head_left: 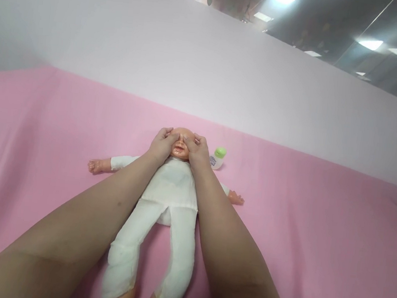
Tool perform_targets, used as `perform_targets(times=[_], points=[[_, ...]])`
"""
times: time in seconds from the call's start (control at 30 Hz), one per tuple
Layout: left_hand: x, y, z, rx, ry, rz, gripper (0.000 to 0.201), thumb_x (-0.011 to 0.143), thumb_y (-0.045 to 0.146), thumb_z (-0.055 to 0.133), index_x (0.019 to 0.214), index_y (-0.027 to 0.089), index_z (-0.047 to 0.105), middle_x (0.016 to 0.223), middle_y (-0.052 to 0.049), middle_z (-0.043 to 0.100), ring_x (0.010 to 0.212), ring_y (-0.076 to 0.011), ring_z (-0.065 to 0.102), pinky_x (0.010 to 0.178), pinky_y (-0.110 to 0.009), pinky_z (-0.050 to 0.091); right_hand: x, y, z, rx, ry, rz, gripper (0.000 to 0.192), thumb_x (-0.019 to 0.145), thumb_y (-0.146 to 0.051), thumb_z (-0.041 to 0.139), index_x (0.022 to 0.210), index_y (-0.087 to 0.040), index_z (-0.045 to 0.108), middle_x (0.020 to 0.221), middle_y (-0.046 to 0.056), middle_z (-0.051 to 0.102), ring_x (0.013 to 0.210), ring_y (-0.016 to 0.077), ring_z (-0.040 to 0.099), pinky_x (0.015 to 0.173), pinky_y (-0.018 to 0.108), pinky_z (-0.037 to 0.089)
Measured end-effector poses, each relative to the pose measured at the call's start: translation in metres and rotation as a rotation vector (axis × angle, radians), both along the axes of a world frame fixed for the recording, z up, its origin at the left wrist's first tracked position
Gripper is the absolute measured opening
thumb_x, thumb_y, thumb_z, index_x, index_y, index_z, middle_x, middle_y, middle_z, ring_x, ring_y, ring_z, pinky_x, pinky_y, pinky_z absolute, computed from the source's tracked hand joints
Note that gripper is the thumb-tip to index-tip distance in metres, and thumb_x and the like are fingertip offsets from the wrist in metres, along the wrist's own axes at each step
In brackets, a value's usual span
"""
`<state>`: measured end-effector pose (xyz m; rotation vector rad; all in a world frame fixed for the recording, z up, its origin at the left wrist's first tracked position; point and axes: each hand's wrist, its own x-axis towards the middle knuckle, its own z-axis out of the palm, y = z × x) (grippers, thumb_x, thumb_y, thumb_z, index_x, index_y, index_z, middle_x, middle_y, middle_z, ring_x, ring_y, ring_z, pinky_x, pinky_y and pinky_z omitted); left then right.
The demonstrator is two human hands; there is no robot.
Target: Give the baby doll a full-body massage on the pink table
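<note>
In the head view, a baby doll (171, 184) in white cloth lies on its back at the centre of the frame on a pink sheet (317, 239). The left hand (161, 145) and right hand (198, 151) rest on the doll's face, fingers pressed to it, grasping nothing. A small bottle with a green cap (218, 157) stands just right of the head.

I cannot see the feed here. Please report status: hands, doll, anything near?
Left hand and right hand both resting on doll's face. Doll on its back on pink sheet. Bottle beside right hand, apart.
</note>
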<state>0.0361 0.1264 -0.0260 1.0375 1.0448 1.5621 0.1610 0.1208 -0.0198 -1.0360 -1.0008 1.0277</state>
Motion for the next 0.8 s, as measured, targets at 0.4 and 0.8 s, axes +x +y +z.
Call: perform_targets(times=[0.4,0.8], points=[[-0.004,-0.013,0.012,-0.142,-0.374,-0.156,0.048,0.07,0.022,0.072,0.117,0.02,0.063,0.118,-0.011,0.068,0.103,-0.0264,0.068,0.093,-0.041,0.056,0.013,-0.013,0.003,-0.109,0.253,0.094,0.06,0.069,-0.036,0.082,0.124,-0.027,0.063,0.126,0.004,0.068,0.116,0.0237,0.064,0.1,0.043,0.054],[-0.001,-0.004,0.002,-0.043,-0.004,-0.096,0.061,0.067,0.04,0.082,0.12,0.024,0.057,0.121,-0.01,0.062,0.104,-0.0264,0.067,0.086,-0.038,0.055,0.007,-0.012,0.005,-0.003,0.096,0.089,0.074,0.063,-0.037,0.088,0.13,-0.025,0.057,0.121,0.005,0.068,0.108,0.0242,0.068,0.097,0.039,0.055]])
